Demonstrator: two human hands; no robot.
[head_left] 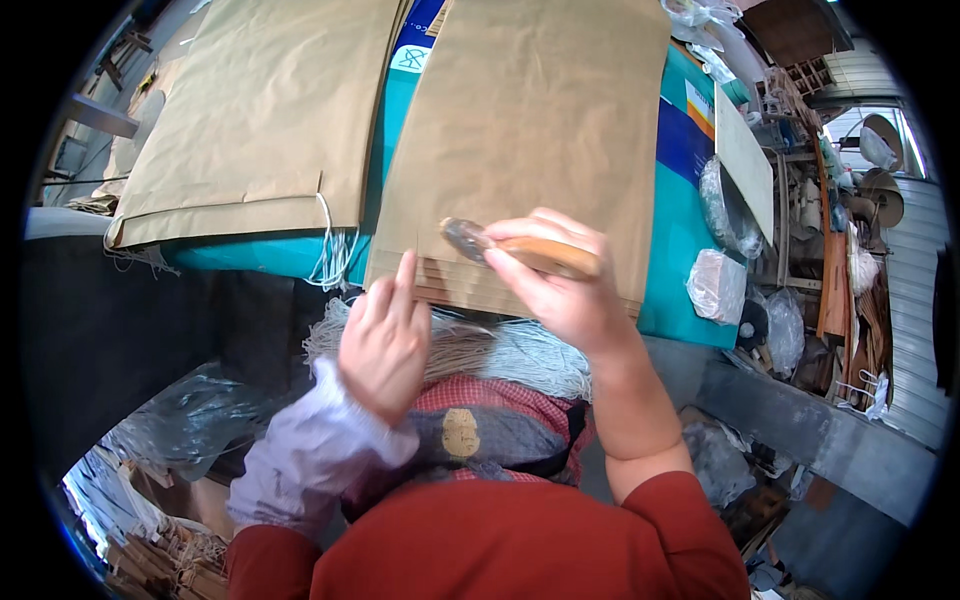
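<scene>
My right hand (560,280) grips a brush (548,256) by its orange-brown wooden handle; the brush's dark, worn head points left over the paper. Beneath it lies a stack of brown kraft paper bags or sheets (530,130), with several near edges fanned in narrow steps. My left hand (388,325) is at the near left corner of this stack, index finger stretched onto the paper and the other fingers partly bent, holding nothing that I can see. A bundle of white strings (500,355) hangs at the table's front edge, just below the stack.
Another brown paper stack (260,130) lies to the left, with white cord ends (335,255) hanging off its corner. A teal sheet (690,290) covers the table. On the right are a plastic-wrapped block (716,286), a bowl-like plastic-covered container (730,208) and cluttered shelving.
</scene>
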